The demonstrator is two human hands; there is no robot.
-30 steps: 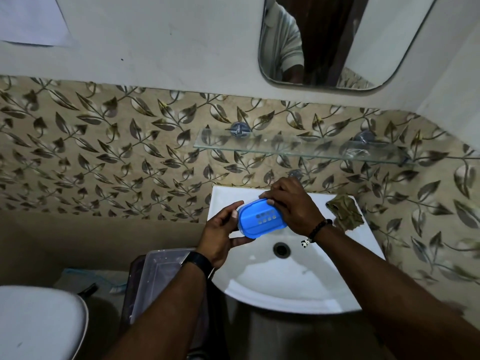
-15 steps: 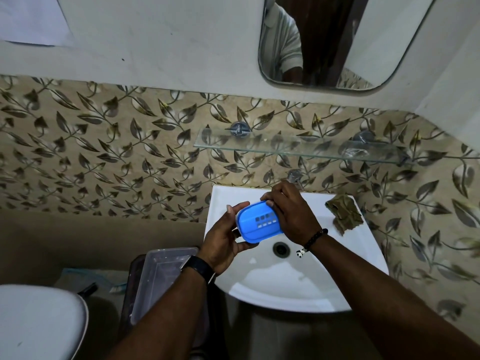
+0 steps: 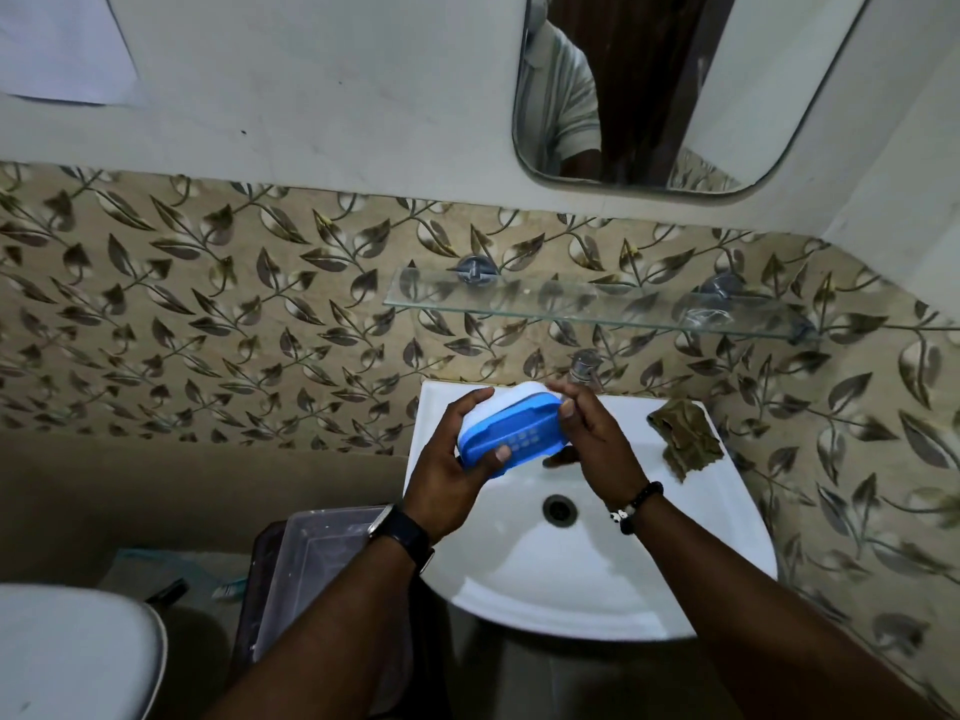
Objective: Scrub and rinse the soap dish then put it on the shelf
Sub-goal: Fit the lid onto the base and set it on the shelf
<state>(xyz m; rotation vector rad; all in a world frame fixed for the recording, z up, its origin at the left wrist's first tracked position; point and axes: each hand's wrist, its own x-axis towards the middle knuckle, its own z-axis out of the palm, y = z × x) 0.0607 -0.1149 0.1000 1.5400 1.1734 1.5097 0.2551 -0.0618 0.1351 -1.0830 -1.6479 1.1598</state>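
Observation:
A blue and white soap dish [image 3: 511, 436] with drain slots is held over the back left of the white sink [image 3: 587, 579]. My left hand [image 3: 454, 470] grips its left end, thumb across the blue face. My right hand [image 3: 592, 439] touches its right end with fingertips, fingers partly spread. The glass shelf [image 3: 597, 306] is fixed on the tiled wall above the sink and looks bare. The tap [image 3: 584, 366] stands just behind my right fingers; no water stream is visible.
A crumpled brown cloth [image 3: 685, 439] lies on the sink's back right rim. The drain [image 3: 559, 509] is near the sink's middle. A clear plastic bin [image 3: 317, 569] stands left of the sink, a white toilet lid [image 3: 67, 652] at lower left, a mirror [image 3: 675, 85] above.
The soap dish has tilted and risen slightly toward the tap, showing its white side. My right hand moved from covering the top to touching the right end; my left thumb now lies across the blue face.

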